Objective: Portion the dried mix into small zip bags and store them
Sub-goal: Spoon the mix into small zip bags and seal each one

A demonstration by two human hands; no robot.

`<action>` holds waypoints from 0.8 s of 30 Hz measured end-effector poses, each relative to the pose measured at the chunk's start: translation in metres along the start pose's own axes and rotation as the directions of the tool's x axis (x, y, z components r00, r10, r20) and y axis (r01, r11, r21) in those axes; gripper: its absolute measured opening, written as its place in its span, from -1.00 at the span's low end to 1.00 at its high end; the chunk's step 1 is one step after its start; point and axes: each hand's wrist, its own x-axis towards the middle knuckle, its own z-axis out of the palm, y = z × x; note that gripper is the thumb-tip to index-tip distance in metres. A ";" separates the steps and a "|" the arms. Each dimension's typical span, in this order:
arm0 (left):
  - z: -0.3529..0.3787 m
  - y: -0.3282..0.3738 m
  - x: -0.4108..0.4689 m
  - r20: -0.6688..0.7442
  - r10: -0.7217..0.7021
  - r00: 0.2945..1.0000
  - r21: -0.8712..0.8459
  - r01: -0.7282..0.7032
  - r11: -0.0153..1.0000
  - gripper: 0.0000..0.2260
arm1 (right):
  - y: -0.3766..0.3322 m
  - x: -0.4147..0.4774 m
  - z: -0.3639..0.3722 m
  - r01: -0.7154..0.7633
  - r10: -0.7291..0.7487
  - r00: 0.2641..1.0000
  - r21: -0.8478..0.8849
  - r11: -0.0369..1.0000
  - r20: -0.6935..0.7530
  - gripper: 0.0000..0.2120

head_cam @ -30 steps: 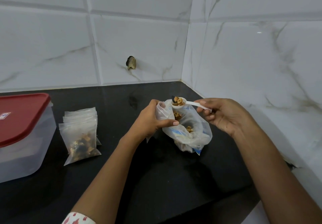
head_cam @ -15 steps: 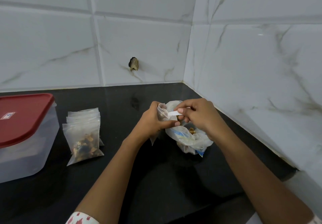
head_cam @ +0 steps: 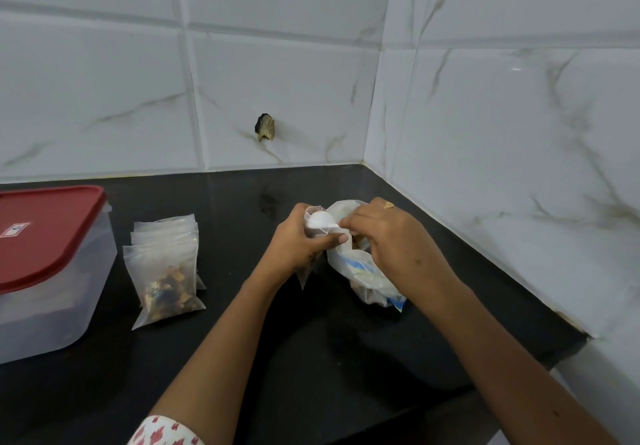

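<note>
On the desk point(head_cam: 311, 358) the bulk mix bag point(head_cam: 363, 268) sits under the right hand point(head_cam: 391, 236), at 3 o'clock of the left hand point(head_cam: 298, 247), which grips the small zip bag point(head_cam: 313, 209) mouth-up, while the right hand pinches the white spoon point(head_cam: 321, 220), handle running 3-to-9, bowl at that mouth.

A red lid point(head_cam: 45, 236), a white spoon point(head_cam: 319, 218), a black counter point(head_cam: 329, 358), grey-veined white tiles point(head_cam: 277, 63) and a red-printed white sleeve point(head_cam: 162, 432) are seen.
</note>
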 end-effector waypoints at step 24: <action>0.001 0.003 0.000 -0.068 0.035 0.997 -0.019 -0.036 0.999 -0.68 | 0.032 -0.009 0.018 -0.672 0.665 0.709 -0.062 0.738 0.235 -0.71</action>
